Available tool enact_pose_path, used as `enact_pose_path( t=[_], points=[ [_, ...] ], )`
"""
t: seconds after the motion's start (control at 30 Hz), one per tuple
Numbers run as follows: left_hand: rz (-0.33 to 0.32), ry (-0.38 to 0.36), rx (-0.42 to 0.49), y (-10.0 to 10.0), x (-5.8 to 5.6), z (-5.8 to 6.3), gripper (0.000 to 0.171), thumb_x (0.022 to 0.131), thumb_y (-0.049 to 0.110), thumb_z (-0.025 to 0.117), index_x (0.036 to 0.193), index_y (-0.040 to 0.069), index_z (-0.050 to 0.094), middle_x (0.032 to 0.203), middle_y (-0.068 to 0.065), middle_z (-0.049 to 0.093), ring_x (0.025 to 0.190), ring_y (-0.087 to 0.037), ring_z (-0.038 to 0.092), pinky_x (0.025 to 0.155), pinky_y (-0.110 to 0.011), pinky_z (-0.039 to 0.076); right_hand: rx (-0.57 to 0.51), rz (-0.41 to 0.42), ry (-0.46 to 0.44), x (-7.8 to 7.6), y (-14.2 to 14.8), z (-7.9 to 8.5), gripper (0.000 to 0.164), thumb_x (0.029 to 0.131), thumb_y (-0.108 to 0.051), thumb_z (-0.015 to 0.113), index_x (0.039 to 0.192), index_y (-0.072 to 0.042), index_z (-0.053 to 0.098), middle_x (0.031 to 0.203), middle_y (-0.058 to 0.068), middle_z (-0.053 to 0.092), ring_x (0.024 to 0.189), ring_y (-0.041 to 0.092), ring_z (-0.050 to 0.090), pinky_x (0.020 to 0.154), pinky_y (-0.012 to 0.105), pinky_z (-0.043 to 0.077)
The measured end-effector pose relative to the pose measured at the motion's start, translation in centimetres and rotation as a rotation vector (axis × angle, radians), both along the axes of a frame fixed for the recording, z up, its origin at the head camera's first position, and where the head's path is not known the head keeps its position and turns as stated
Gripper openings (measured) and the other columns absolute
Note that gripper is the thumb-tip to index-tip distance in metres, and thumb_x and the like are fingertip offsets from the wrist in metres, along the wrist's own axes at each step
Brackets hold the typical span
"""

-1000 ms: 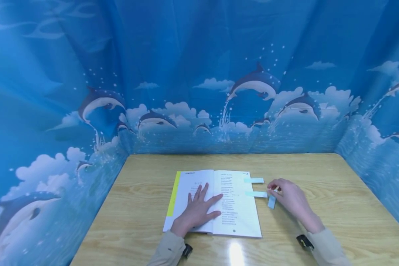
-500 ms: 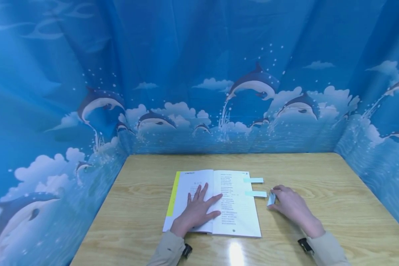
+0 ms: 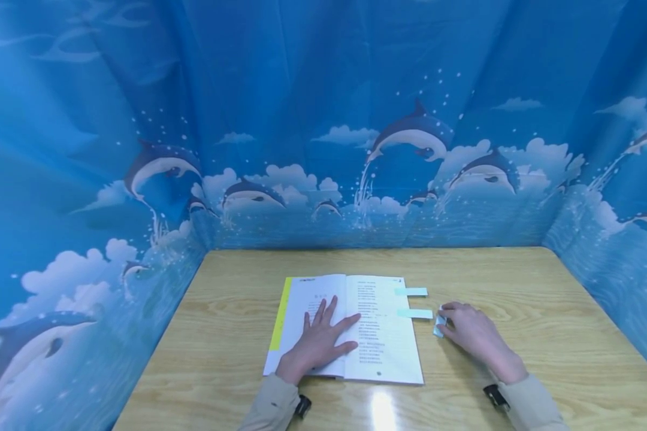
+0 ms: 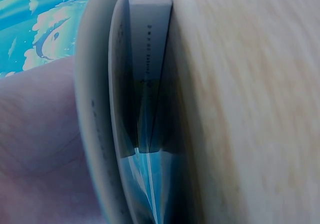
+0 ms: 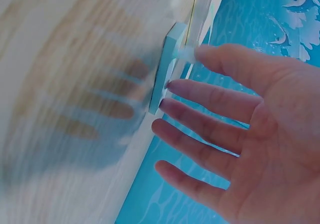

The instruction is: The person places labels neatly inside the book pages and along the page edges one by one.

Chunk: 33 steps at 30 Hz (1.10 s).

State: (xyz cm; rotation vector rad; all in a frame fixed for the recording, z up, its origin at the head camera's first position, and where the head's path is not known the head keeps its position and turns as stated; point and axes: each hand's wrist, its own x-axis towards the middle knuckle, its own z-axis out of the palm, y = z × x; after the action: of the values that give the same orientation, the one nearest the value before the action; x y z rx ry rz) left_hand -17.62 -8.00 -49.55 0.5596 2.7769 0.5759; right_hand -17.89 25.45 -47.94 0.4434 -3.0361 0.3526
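Right hand (image 3: 475, 338): grip is clamping the pad (image 5: 164, 66) on the surface (image 3: 528, 287), right of the book (image 3: 390, 353). Thumb is now shifting inward from the pad's near end, raising a strip (image 5: 186, 54); I'm reading peeling as starting. Left hand (image 3: 319, 344) is lying spread.

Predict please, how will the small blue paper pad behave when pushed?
The pad is a flat block, so probably stiff and unlikely to roll. On the glossy table it may slide. The strip at the right thumb looks thin, likely floppy.
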Motion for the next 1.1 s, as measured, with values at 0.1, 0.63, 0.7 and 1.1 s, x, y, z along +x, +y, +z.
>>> enact_pose_path(
  t=[0.1,0.63,0.7,1.1],
  points=[
    [0.0,-0.001,0.001,0.0,0.0,0.0,0.06,0.099,0.056,0.055,0.154,0.039,0.042,0.17,-0.014,0.004,0.155,-0.042,0.002,0.117,-0.074,0.006,-0.016,0.004,0.019,0.1,0.0,-0.1,0.033,0.085,-0.011,0.076,0.114,0.005,0.072,0.12,0.027,0.067,0.105,0.047,0.065,0.086,0.062,0.055],
    [-0.006,-0.001,0.003,-0.1,0.0,0.0,0.06,0.098,0.057,0.055,0.154,0.04,0.042,0.171,-0.014,0.004,0.155,-0.042,0.003,0.117,-0.074,0.006,-0.012,-0.005,0.026,-2.1,0.9,-0.6,0.035,0.081,-0.007,0.08,0.112,0.006,0.072,0.103,0.022,0.069,0.087,0.037,0.068,0.074,0.052,0.059],
    [-0.005,0.001,0.001,-0.1,0.0,0.0,0.06,0.098,0.058,0.055,0.154,0.04,0.042,0.17,-0.014,0.005,0.155,-0.042,0.003,0.117,-0.074,0.006,-0.025,-0.008,0.007,-2.4,1.1,-0.6,0.033,0.081,-0.006,0.079,0.111,0.005,0.073,0.1,0.02,0.069,0.084,0.034,0.068,0.072,0.051,0.059],
    [-0.006,-0.009,0.009,-0.1,-0.1,0.0,0.059,0.099,0.057,0.054,0.154,0.039,0.042,0.17,-0.014,0.005,0.155,-0.043,0.003,0.116,-0.076,0.005,-0.126,-0.074,-0.048,-3.4,1.5,-0.6,0.014,0.083,-0.004,0.077,0.096,-0.003,0.073,0.081,0.004,0.069,0.069,0.017,0.061,0.061,0.038,0.054]
  ],
)
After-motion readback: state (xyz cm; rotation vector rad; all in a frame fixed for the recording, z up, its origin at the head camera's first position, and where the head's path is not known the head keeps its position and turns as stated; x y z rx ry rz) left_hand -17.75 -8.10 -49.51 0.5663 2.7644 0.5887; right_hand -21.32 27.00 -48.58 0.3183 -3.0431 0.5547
